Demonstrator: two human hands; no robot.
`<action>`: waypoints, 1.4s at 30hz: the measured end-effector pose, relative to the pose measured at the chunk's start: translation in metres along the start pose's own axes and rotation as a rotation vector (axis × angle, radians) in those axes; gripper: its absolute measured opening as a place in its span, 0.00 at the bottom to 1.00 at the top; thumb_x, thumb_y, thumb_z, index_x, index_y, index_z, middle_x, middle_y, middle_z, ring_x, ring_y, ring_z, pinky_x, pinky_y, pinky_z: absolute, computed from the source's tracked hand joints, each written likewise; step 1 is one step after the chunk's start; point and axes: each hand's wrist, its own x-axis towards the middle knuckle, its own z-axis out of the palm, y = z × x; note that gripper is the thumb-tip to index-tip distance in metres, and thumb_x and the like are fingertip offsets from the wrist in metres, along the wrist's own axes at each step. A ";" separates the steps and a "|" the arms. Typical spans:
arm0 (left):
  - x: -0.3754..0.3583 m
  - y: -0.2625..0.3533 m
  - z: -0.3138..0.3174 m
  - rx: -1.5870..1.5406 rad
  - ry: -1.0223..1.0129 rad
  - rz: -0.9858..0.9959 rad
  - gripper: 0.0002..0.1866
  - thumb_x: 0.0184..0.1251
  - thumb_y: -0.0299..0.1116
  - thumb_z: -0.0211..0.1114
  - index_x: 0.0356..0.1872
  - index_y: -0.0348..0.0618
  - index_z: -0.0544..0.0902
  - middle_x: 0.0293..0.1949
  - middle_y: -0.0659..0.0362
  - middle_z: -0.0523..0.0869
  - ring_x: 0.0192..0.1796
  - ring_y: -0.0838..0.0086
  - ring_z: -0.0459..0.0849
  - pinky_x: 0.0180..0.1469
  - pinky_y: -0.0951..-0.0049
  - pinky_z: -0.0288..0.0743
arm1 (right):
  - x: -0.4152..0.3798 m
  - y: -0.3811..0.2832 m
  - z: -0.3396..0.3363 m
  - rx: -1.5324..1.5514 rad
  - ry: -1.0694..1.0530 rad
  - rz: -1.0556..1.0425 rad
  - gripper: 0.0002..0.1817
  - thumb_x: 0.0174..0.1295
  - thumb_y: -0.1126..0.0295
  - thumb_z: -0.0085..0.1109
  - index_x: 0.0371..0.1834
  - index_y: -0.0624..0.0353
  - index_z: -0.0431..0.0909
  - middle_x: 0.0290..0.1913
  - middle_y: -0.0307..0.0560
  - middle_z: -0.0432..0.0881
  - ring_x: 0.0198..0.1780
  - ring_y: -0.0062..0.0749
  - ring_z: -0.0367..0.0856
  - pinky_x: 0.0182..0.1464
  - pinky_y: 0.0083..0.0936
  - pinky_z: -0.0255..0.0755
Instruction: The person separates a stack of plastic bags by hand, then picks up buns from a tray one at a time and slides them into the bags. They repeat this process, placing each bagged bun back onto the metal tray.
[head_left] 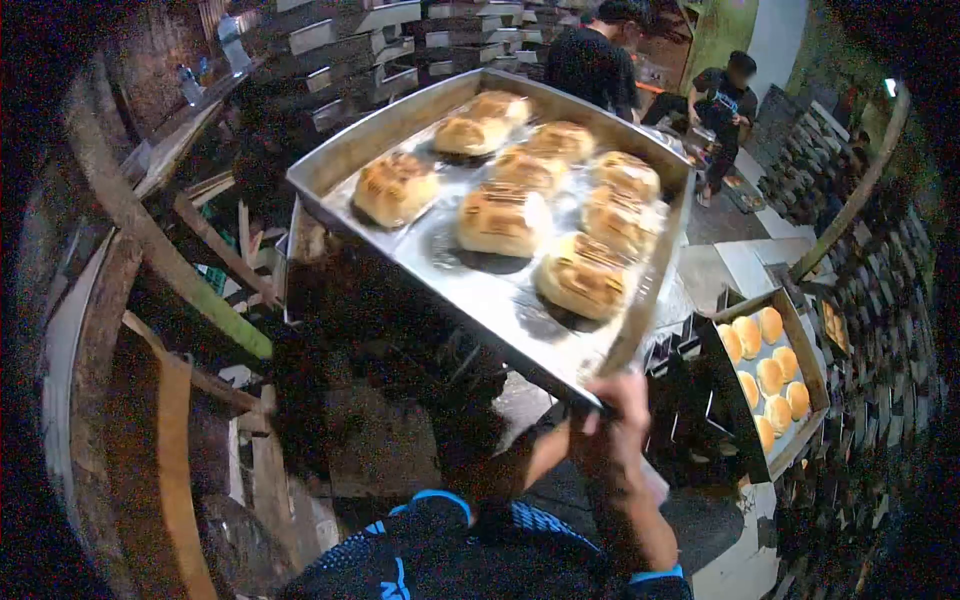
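Observation:
A metal tray is held up and tilted in front of me, with several browned, striped buns in it, some in clear wrapping. My right hand is closed on the tray's near corner, its fingers slightly blurred. My left forearm reaches in from the left to the same corner. The part of my left hand that shows is beside my right wrist, its fingers hidden.
At right, a second tray holds several round buns. Two people in dark clothes, one standing and one lower at right, are beyond my tray. Wooden beams stand at left, a curved pole at right.

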 end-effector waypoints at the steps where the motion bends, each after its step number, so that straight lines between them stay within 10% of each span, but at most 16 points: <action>1: -0.005 -0.014 0.020 -0.187 0.064 -0.027 0.11 0.55 0.40 0.66 0.32 0.45 0.81 0.34 0.53 0.84 0.42 0.53 0.80 0.48 0.53 0.72 | 0.014 -0.002 0.022 0.003 -0.010 -0.071 0.06 0.54 0.76 0.59 0.36 0.62 0.76 0.32 0.44 0.77 0.35 0.31 0.76 0.37 0.21 0.70; 3: 0.000 -0.012 0.015 -0.485 0.182 -0.056 0.11 0.54 0.41 0.67 0.30 0.46 0.81 0.33 0.54 0.83 0.41 0.53 0.79 0.47 0.53 0.71 | 0.038 -0.006 0.072 0.416 -0.038 -0.049 0.29 0.53 0.76 0.56 0.61 0.66 0.60 0.56 0.54 0.62 0.52 0.37 0.71 0.51 0.26 0.69; 4: 0.000 -0.001 -0.003 0.143 0.063 0.050 0.09 0.53 0.40 0.67 0.29 0.46 0.81 0.33 0.54 0.84 0.41 0.54 0.79 0.46 0.52 0.70 | 0.047 -0.017 0.097 0.629 -0.067 0.098 0.39 0.52 0.76 0.54 0.69 0.66 0.50 0.60 0.55 0.61 0.54 0.36 0.70 0.52 0.26 0.69; 5: 0.003 0.002 -0.011 0.116 0.015 0.037 0.09 0.53 0.39 0.67 0.28 0.46 0.82 0.33 0.55 0.83 0.42 0.56 0.79 0.47 0.54 0.70 | 0.057 -0.029 0.122 0.842 -0.064 0.252 0.48 0.52 0.77 0.52 0.78 0.66 0.41 0.65 0.56 0.60 0.56 0.35 0.70 0.54 0.26 0.70; 8: 0.009 0.001 -0.003 0.085 -0.019 0.050 0.07 0.51 0.38 0.68 0.26 0.47 0.82 0.32 0.56 0.83 0.43 0.58 0.79 0.46 0.55 0.67 | 0.066 -0.043 0.153 0.868 -0.101 0.250 0.50 0.51 0.79 0.49 0.79 0.63 0.35 0.59 0.50 0.68 0.44 0.29 0.73 0.46 0.21 0.73; 12: 0.020 0.014 0.008 0.153 -0.099 -0.033 0.10 0.49 0.40 0.69 0.28 0.46 0.81 0.37 0.51 0.81 0.47 0.55 0.77 0.48 0.54 0.66 | 0.069 -0.041 0.164 0.959 -0.243 0.272 0.61 0.58 0.64 0.68 0.76 0.64 0.21 0.74 0.64 0.47 0.74 0.46 0.52 0.74 0.32 0.50; 16: 0.041 0.056 0.039 0.008 -0.566 -0.126 0.22 0.53 0.51 0.68 0.39 0.43 0.83 0.44 0.48 0.81 0.52 0.54 0.76 0.56 0.55 0.67 | 0.062 -0.022 0.110 0.960 -0.587 0.458 0.54 0.60 0.65 0.68 0.79 0.57 0.33 0.62 0.56 0.69 0.62 0.38 0.72 0.62 0.35 0.67; 19: 0.038 0.042 0.081 -0.248 -0.869 -0.105 0.26 0.53 0.55 0.67 0.44 0.43 0.83 0.47 0.48 0.81 0.53 0.55 0.77 0.57 0.56 0.67 | 0.045 0.026 0.039 0.256 -0.387 -0.072 0.32 0.55 0.65 0.70 0.64 0.62 0.72 0.49 0.51 0.79 0.53 0.36 0.79 0.57 0.32 0.71; 22: 0.018 0.003 0.132 -0.617 -1.118 -0.189 0.30 0.54 0.58 0.66 0.49 0.44 0.82 0.51 0.47 0.81 0.55 0.56 0.77 0.58 0.57 0.67 | 0.004 0.103 -0.046 -0.153 -0.087 0.128 0.22 0.55 0.67 0.68 0.53 0.64 0.80 0.45 0.53 0.82 0.48 0.39 0.81 0.52 0.31 0.73; 28: 0.029 -0.006 0.127 -0.441 -1.558 -1.160 0.45 0.54 0.72 0.60 0.63 0.44 0.78 0.61 0.47 0.79 0.54 0.60 0.80 0.60 0.58 0.69 | -0.162 0.264 -0.181 -0.528 -0.359 0.714 0.56 0.38 0.45 0.80 0.68 0.66 0.66 0.55 0.61 0.80 0.54 0.47 0.80 0.57 0.38 0.74; 32: 0.027 -0.016 0.113 -0.156 -1.772 -0.095 0.42 0.43 0.66 0.73 0.55 0.45 0.83 0.50 0.52 0.86 0.48 0.62 0.84 0.48 0.66 0.77 | -0.198 0.264 -0.187 0.234 -0.235 0.961 0.45 0.40 0.61 0.83 0.63 0.62 0.70 0.48 0.46 0.83 0.48 0.31 0.80 0.55 0.30 0.74; 37: 0.009 0.021 0.063 -0.260 -1.188 0.195 0.27 0.53 0.36 0.76 0.55 0.38 0.80 0.45 0.47 0.87 0.48 0.63 0.86 0.52 0.65 0.78 | -0.200 0.259 -0.183 -0.067 -0.200 0.729 0.38 0.37 0.64 0.82 0.56 0.65 0.78 0.49 0.47 0.85 0.51 0.29 0.81 0.58 0.30 0.73; 42: 0.006 0.044 0.055 -0.258 -1.038 0.244 0.17 0.65 0.38 0.67 0.49 0.38 0.81 0.43 0.46 0.86 0.43 0.58 0.86 0.46 0.63 0.78 | -0.194 0.257 -0.202 -0.067 -0.304 0.675 0.34 0.42 0.61 0.78 0.55 0.62 0.79 0.45 0.47 0.86 0.46 0.30 0.83 0.53 0.31 0.76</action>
